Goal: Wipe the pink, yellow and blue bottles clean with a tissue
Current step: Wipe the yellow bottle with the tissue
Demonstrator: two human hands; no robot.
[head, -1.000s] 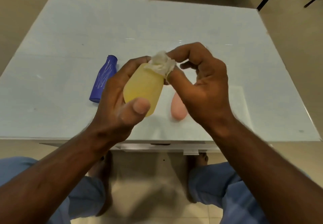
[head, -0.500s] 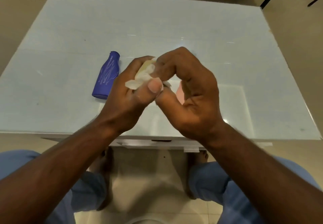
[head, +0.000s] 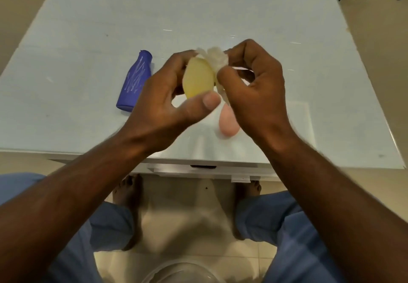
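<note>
The smooth yellow plastic bottle [head: 197, 79] is held up above the table, gripped in the left hand [head: 161, 104], whose fingers curl round its far side while the thumb presses its near side. A crumpled white tissue [head: 215, 58] lies against the bottle's upper right side, pinched in the curled fingers of the right hand [head: 256, 88]. On the pale glossy table [head: 88, 29], a blue ribbed bottle [head: 134, 82] lies on its side to the left; a pink bottle [head: 228, 121] lies below the right hand.

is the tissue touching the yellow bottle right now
Touching. The head view shows the tissue, pinched by the right hand, pressed against the top and right side of the yellow bottle.
</note>
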